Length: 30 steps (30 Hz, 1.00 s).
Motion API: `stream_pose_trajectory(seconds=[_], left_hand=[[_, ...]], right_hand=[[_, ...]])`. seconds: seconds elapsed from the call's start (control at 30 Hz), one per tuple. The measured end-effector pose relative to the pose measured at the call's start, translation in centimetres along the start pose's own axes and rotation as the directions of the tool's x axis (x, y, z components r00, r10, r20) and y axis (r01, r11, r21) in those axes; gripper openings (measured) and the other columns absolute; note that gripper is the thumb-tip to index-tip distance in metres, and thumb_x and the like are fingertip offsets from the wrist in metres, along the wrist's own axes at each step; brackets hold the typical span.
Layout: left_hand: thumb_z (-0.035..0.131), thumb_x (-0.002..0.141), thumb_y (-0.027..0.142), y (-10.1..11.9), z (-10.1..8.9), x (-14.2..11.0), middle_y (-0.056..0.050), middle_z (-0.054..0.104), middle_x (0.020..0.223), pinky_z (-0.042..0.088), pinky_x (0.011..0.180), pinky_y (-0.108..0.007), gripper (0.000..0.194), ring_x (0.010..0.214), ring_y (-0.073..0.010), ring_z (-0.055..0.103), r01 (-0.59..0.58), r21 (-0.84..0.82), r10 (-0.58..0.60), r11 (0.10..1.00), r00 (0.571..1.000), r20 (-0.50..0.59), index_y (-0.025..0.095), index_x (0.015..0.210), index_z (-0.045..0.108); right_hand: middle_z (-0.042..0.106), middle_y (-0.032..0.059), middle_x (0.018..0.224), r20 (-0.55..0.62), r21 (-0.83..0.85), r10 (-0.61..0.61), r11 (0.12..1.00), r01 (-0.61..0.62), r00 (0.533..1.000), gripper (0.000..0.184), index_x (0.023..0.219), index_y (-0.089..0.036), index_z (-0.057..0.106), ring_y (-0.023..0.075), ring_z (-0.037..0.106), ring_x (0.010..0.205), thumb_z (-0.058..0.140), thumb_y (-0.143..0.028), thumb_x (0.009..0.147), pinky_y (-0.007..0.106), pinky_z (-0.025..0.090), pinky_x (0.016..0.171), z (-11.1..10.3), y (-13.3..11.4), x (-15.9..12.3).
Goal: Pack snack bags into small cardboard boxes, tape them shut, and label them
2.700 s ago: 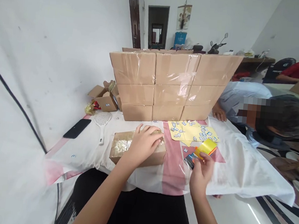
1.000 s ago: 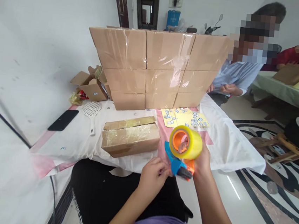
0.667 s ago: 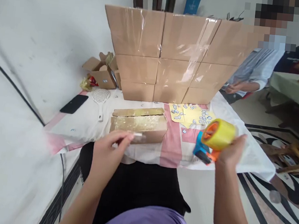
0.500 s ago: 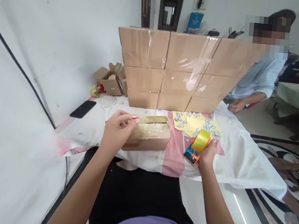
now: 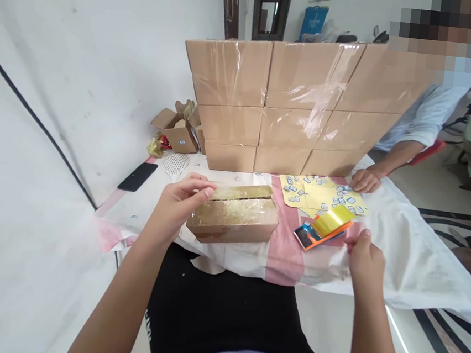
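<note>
A small cardboard box [image 5: 237, 224] lies in front of me, its top covered with shiny yellowish tape. Along its far side, a taped flap [image 5: 250, 192] stands apart from the top, with a dark gap between them. My left hand [image 5: 175, 201] pinches the flap's left end between thumb and fingers; the exact grip is partly hidden. To the right of the box, an orange and blue tape dispenser [image 5: 324, 228] with a yellow roll rests on the tablecloth. Just beside its right end is my right hand [image 5: 366, 261], holding nothing, fingers loosely curled and apart.
Behind the box rises a stack of taped cartons [image 5: 294, 129]. A yellow sheet with small stickers [image 5: 317, 194] lies under a co-worker's hand [image 5: 366, 179]. At left are a black phone [image 5: 138, 176], a white perforated paddle [image 5: 175, 164] and an open carton [image 5: 179, 135].
My right hand has let go of the tape dispenser and moved right; the dispenser now lies on the table. The co-worker's hand has come down onto the yellow sheet. My left hand keeps its pinch.
</note>
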<state>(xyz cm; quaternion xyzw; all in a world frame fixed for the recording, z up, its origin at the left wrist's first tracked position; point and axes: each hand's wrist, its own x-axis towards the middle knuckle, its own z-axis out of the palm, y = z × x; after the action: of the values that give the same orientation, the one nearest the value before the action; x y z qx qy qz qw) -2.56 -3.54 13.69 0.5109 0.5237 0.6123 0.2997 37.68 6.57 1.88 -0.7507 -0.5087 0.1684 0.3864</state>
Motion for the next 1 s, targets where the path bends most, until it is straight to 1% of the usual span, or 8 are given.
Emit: stream_pose_trajectory(seconds=[0.13,0.3,0.37,0.57,0.73,0.87,0.93,1.0], left_hand=[[0.076,0.084,0.037,0.1,1.1,-1.4,-0.003,0.062,0.091,0.046,0.078,-0.030,0.013,0.090,-0.0168,0.057,0.025,0.019,-0.026,0.999,0.999,0.019,0.027,0.086,0.083],[0.079,0.080,0.041,0.2,3.4,-3.3,-0.004,0.059,0.086,0.048,0.078,-0.031,0.017,0.087,-0.0177,0.057,-0.008,0.014,0.007,1.000,0.998,0.059,0.025,0.082,0.083],[0.080,0.080,0.041,-0.3,3.7,-4.1,-0.004,0.058,0.087,0.048,0.073,-0.029,0.017,0.085,-0.0174,0.056,0.001,-0.029,0.000,1.000,0.998,0.058,0.025,0.083,0.084],[0.081,0.082,0.047,-1.4,3.1,-5.9,-0.003,0.048,0.085,0.047,0.076,-0.029,0.019,0.086,-0.0167,0.051,-0.015,-0.205,0.024,0.979,0.999,0.043,0.029,0.081,0.085],[0.078,0.084,0.049,-0.3,3.1,-7.4,-0.003,0.048,0.084,0.045,0.072,-0.029,0.025,0.082,-0.0165,0.051,0.092,-0.145,-0.078,0.985,0.992,0.100,0.027,0.075,0.084],[0.079,0.085,0.043,0.5,2.1,-9.3,-0.003,0.049,0.080,0.046,0.070,-0.032,0.021,0.075,-0.0157,0.050,-0.053,-0.019,0.055,0.998,0.992,0.110,0.027,0.071,0.081],[0.077,0.085,0.045,0.7,0.6,-10.2,-0.002,0.046,0.078,0.048,0.072,-0.034,0.028,0.075,-0.0167,0.050,-0.183,-0.069,0.181,0.981,0.983,-0.037,0.027,0.064,0.074],[0.070,0.086,0.052,0.6,-1.8,-10.5,0.000,0.042,0.077,0.050,0.073,-0.035,0.037,0.075,-0.0169,0.048,-0.267,-0.035,0.243,0.963,0.919,-0.310,0.026,0.061,0.064]], right_hand=[[0.059,0.0052,0.064,0.222,0.325,-0.106,0.945,0.029,0.969,0.057,0.075,-0.019,0.072,0.0206,0.050,0.063,0.053,-0.071,0.085,0.035,0.039,0.061,-3.1,-4.1,-4.3],[0.058,0.0002,0.069,0.564,0.688,-0.575,0.724,0.047,0.592,0.041,0.085,-0.019,0.073,0.0128,0.045,0.060,0.063,-0.058,0.090,0.026,0.036,0.057,-1.4,-14.8,-11.0],[0.050,-0.0024,0.064,0.564,0.718,-0.625,0.694,0.053,0.540,0.037,0.075,-0.018,0.067,0.0109,0.040,0.058,0.062,-0.051,0.092,0.025,0.031,0.055,-0.3,-17.3,-12.1],[0.031,-0.0089,0.050,0.687,0.675,-0.524,0.717,-0.174,0.504,0.040,0.068,-0.020,0.054,0.0084,0.023,0.048,0.063,-0.053,0.089,0.025,0.017,0.047,1.6,-16.9,-12.5],[0.032,-0.0064,0.060,0.589,0.671,-0.588,0.738,0.069,0.555,0.047,0.064,-0.022,0.039,0.0088,0.027,0.055,0.058,-0.051,0.096,0.025,0.022,0.051,0.1,-15.9,-13.2],[0.035,-0.0055,0.062,0.623,0.631,-0.605,0.763,0.137,0.496,0.043,0.066,-0.021,0.042,0.0094,0.030,0.056,0.055,-0.046,0.099,0.024,0.026,0.052,-1.7,-16.7,-13.1],[0.039,-0.0052,0.061,0.560,0.657,-0.606,0.740,0.142,0.565,0.040,0.067,-0.021,0.047,0.0098,0.033,0.055,0.058,-0.045,0.097,0.024,0.028,0.051,-2.2,-16.7,-11.9],[0.040,-0.0051,0.060,0.391,0.694,-0.560,0.701,0.165,0.731,0.039,0.067,-0.022,0.048,0.0103,0.034,0.054,0.061,-0.045,0.095,0.024,0.029,0.051,-2.5,-16.0,-9.9]])
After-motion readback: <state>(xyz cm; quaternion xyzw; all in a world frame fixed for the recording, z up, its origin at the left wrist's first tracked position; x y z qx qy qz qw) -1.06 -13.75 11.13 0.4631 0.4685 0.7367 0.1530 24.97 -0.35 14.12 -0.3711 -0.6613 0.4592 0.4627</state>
